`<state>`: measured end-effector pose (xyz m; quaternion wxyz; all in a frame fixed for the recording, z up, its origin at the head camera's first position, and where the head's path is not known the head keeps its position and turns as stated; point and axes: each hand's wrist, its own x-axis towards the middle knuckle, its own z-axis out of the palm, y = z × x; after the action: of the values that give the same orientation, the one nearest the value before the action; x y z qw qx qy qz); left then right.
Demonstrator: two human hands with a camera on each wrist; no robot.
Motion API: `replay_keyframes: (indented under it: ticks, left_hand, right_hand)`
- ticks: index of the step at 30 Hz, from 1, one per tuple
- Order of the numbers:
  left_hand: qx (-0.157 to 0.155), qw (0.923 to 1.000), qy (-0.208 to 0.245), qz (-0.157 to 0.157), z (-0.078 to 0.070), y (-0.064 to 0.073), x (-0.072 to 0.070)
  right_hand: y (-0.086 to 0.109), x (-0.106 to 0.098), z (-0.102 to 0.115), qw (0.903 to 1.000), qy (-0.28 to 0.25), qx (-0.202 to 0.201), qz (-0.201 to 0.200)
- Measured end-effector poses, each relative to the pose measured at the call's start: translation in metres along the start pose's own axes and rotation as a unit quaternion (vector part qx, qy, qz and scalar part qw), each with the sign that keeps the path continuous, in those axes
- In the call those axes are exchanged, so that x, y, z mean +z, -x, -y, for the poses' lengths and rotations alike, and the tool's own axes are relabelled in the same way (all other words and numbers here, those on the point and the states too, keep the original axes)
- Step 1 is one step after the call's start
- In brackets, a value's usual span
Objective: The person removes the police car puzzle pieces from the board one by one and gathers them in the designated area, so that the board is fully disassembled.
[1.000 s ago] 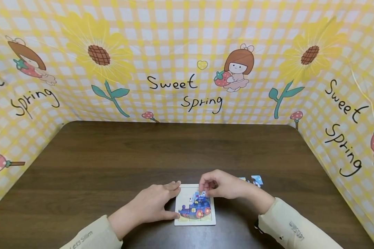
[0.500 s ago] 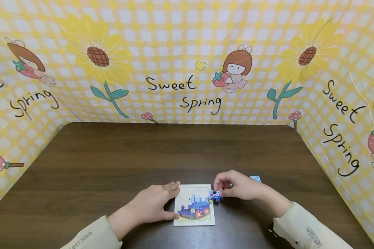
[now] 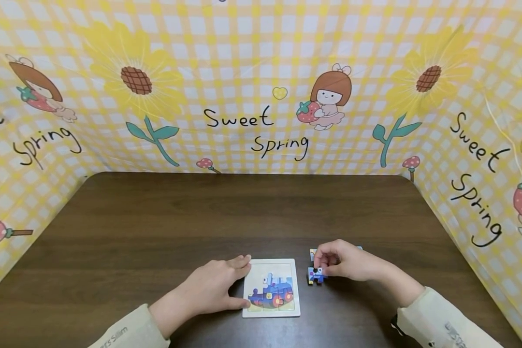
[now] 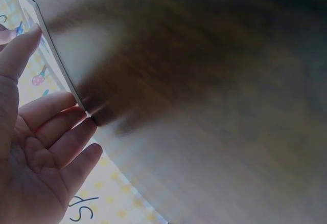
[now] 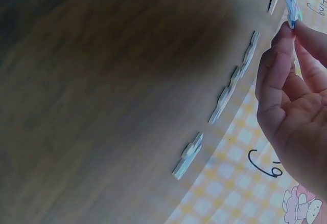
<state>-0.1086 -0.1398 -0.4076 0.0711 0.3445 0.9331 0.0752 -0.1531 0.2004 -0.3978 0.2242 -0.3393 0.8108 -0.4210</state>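
My left hand [image 3: 202, 290] rests against the left edge of a pale square puzzle tray [image 3: 271, 314], thumb and fingers fairly straight and apart. Inside the tray, joined pieces [image 3: 271, 295] show part of a blue vehicle with red wheels; the upper and left parts are bare board. Just right of the tray, my right hand [image 3: 348, 261] pinches a blue puzzle piece [image 3: 316, 276] between thumb and fingertips. The right wrist view shows that piece [image 5: 291, 9] edge-on and lifted off the table. In the left wrist view, my fingertips touch the tray's side [image 4: 61, 70].
Loose puzzle pieces [image 5: 232, 83] lie in a row on the brown table [image 3: 178, 217], with another piece [image 5: 188, 157] apart from them. In the head view the right hand partly hides them. A yellow checked cloth [image 3: 243, 58] surrounds the table's back and sides.
My right hand has moved right with the blue piece, from over the tray's upper right to beside the tray. The left hand has stayed at the tray's left edge.
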Motion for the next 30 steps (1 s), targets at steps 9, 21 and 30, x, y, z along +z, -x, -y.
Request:
replay_keyframes:
  ticks: [9,21,30]
  left_hand:
    - [0.001,1.0000,-0.001,0.000,-0.0002,0.0009,-0.0006]
    - [-0.001,1.0000,0.003,-0.005,-0.0015,0.0019,-0.0007]
    - [-0.003,1.0000,0.004,-0.002,-0.0014,0.0015,-0.0007]
  right_hand:
    - [0.0036,-0.0009,-0.0055,0.9994,0.019,0.030,0.004]
    - [0.0050,-0.0022,-0.0074,0.9977,0.049,0.048,-0.005]
    - [0.0004,-0.0014,-0.0054,0.9981,0.051,0.031,-0.017]
